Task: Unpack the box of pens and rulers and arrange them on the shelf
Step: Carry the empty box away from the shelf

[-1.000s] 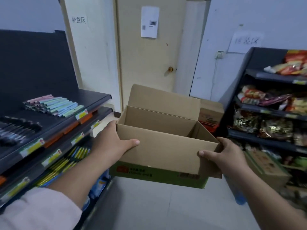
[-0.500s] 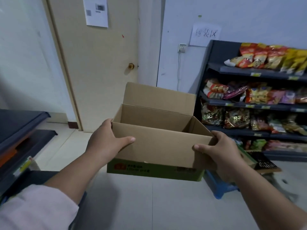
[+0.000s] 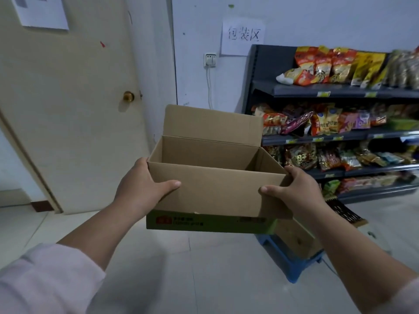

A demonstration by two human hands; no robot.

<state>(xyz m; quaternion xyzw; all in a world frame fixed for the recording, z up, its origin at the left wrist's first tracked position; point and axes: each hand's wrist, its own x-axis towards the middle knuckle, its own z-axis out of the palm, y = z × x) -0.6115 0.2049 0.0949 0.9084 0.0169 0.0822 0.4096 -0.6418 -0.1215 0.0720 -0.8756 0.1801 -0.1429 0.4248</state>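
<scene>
Currently, brown cardboard box (image 3: pixel 215 193) with green bottom band held up in mid-air over pale floor (image 3: pixel 204 279), top open, far flap raised upright. Grip of left hand (image 3: pixel 140 184) closed on box's left wall, thumb laid across near face. Grip of right hand (image 3: pixel 297 189) closed on right corner likewise. Dark metal shelf (image 3: pixel 340 90) stocked with snack packets (image 3: pixel 328 66) behind at right; cream door (image 3: pixel 68 109) behind at left.

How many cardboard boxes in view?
2: the open box gripped by left hand and right hand; a second box on the blue stool, lower right. Others may be hidden.
</scene>
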